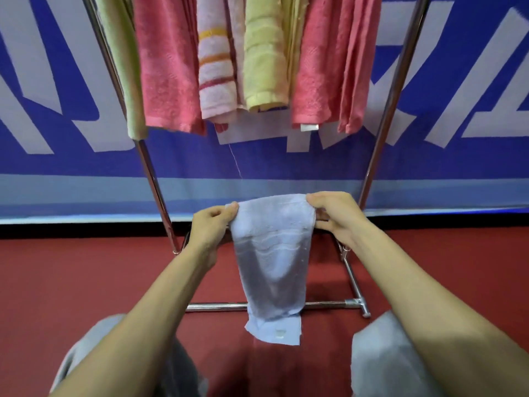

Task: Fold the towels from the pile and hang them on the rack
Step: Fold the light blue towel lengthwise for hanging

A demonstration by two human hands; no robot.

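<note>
A light blue towel (273, 259) hangs lengthwise in front of me, folded narrow, with a small label near its bottom edge. My left hand (210, 224) pinches its top left corner. My right hand (332, 216) pinches the top right corner, so the upper edge is stretched between them. Behind stands the metal rack (154, 181), its legs slanting up on both sides. Several towels hang from its top: a green one (123, 53), pink ones (167, 61), a striped white one (216, 61), a yellow one (264, 53) and more pink (329, 58).
The rack's low crossbar (329, 305) lies on the red floor (71, 282) just behind the towel's lower end. A blue and white banner wall (57, 110) closes the back. My grey-clad knees (380, 353) frame the bottom of the view.
</note>
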